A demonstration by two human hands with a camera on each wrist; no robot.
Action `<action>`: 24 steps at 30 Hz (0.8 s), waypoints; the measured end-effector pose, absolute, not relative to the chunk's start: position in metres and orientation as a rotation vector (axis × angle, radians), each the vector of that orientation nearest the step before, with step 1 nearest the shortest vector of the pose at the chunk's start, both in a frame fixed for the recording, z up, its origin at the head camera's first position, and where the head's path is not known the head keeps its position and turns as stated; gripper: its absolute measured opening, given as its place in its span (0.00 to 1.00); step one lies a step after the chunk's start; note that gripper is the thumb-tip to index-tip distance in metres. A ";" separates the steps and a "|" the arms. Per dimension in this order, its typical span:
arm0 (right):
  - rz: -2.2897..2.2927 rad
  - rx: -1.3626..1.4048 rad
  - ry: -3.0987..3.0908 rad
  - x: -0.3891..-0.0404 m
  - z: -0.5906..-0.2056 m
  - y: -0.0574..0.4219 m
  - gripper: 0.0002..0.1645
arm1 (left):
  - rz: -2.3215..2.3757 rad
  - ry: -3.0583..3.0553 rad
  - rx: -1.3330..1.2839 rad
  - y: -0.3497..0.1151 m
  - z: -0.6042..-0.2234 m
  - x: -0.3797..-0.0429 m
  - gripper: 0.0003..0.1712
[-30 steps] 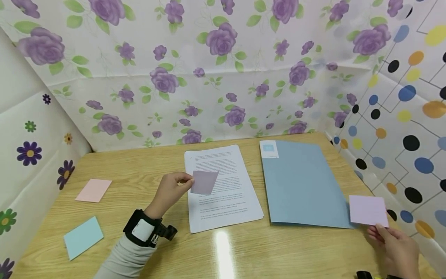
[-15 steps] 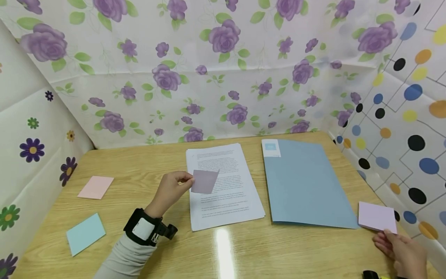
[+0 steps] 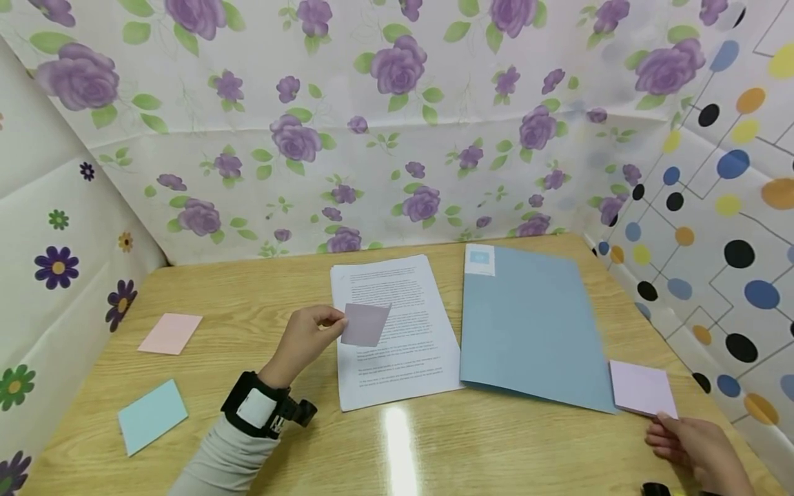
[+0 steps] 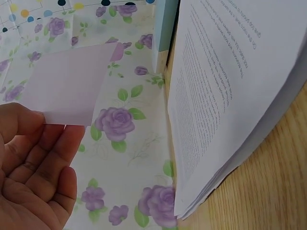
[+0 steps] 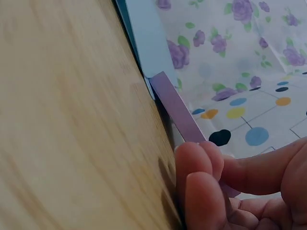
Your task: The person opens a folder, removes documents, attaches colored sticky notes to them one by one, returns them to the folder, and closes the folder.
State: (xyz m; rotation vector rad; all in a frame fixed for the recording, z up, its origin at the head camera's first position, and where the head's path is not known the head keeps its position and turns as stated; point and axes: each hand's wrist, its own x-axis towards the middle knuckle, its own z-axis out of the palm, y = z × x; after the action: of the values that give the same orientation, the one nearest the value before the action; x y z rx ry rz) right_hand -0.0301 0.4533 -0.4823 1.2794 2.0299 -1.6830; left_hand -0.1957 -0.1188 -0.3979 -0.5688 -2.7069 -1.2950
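My left hand [image 3: 308, 341] pinches a single lilac sticky note [image 3: 366, 325] by its left edge, between thumb and forefinger. The note is held over a stack of printed sheets [image 3: 397, 375], and its far right corner bends up in the left wrist view. At the right, my right hand [image 3: 697, 444] grips the near right corner of a thick lilac sticky note pad [image 3: 642, 388]. The pad's left side meets the lower right corner of a blue folder [image 3: 530, 324]. In the right wrist view the pad's side edge [image 5: 177, 108] shows against the folder.
A pink sticky note pad [image 3: 170, 333] and a light blue one [image 3: 152, 417] lie on the wooden table [image 3: 347, 458] at the left. Floral sheeting [image 3: 248, 83] stands behind the table, and dotted sheeting [image 3: 744, 207] borders its right side.
My right hand and the lilac pad have moved left. The blue folder has shifted left and now overlaps the right edge of the printed sheets. My left hand stays nearly still with its note.
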 end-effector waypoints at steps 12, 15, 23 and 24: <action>-1.595 1.218 2.114 -0.037 -0.484 0.446 0.25 | -1.345 -2.736 -0.495 -0.121 -0.399 -0.196 0.08; -1.577 1.280 2.159 -0.038 -0.485 0.444 0.25 | -1.338 -2.720 -0.471 -0.120 -0.400 -0.196 0.08; -1.477 0.962 2.288 -0.048 -0.457 0.424 0.31 | -1.172 -2.580 -0.527 -0.114 -0.404 -0.194 0.05; -1.465 0.896 2.320 -0.051 -0.451 0.418 0.32 | -1.142 -2.567 -0.533 -0.113 -0.405 -0.195 0.05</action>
State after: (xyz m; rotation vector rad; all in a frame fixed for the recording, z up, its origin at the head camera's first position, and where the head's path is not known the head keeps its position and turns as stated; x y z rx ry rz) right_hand -0.0513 0.4177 -0.4508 0.8963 2.3195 -1.4649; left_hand -0.1947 -0.1131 -0.4049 -0.5326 -2.5674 -1.1420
